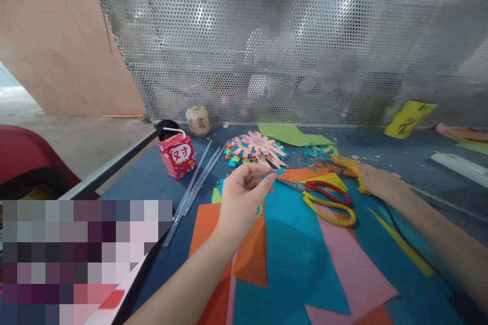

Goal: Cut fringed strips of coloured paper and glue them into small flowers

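My left hand pinches a small blue paper piece between thumb and fingertips, above sheets of coloured paper. Just right of it lie scissors with one red and one yellow handle, resting on a blue sheet. At the right, my right hand is wrapped round a yellow glue gun, whose dark cord runs down toward the lower right. Behind my left hand sits a fringed pink, white and blue paper flower. Orange and pink sheets lie beside the blue one.
A red drink carton with a straw and clear sticks stand and lie at the left. Farther back are a jar, green paper and a yellow packet. A perforated metal screen borders the table; people show behind it.
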`<move>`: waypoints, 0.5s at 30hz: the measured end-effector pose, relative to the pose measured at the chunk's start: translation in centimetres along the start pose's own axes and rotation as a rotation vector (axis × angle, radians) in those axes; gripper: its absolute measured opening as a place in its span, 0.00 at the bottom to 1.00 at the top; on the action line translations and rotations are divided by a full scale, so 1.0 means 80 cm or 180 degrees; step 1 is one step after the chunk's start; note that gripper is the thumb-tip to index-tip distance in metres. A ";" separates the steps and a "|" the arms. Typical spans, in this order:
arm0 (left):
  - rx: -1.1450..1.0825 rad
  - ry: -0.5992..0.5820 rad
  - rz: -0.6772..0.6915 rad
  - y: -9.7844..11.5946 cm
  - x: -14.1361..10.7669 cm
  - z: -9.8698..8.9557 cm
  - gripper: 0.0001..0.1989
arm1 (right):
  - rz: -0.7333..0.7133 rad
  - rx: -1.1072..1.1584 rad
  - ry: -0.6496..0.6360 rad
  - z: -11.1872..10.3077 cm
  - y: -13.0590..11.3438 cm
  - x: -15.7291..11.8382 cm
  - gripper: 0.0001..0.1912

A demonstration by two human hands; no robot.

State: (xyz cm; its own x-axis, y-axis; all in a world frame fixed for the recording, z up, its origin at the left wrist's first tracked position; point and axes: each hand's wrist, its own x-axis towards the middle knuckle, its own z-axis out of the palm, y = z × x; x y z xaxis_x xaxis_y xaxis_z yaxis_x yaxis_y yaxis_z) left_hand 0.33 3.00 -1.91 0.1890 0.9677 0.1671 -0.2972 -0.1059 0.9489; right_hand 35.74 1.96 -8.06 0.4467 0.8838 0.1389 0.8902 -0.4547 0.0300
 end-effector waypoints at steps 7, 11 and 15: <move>0.0073 -0.0047 0.0027 -0.003 -0.002 0.000 0.05 | 0.0294 0.0140 -0.0788 -0.014 0.000 0.004 0.15; 0.0157 -0.0042 0.0093 -0.003 -0.001 -0.001 0.05 | 0.0397 0.0476 -0.0838 -0.026 0.002 0.009 0.14; 0.0345 -0.0084 0.0138 -0.005 -0.001 -0.002 0.05 | 0.0558 0.0806 -0.0794 -0.034 0.016 0.016 0.14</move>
State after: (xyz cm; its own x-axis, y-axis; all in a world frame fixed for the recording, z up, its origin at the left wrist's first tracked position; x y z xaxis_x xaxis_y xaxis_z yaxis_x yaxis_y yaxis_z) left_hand 0.29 3.02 -2.37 0.2032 0.9554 0.2144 -0.2029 -0.1731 0.9638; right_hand 37.21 2.20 -5.14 0.5741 0.8091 -0.1256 0.7785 -0.5870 -0.2222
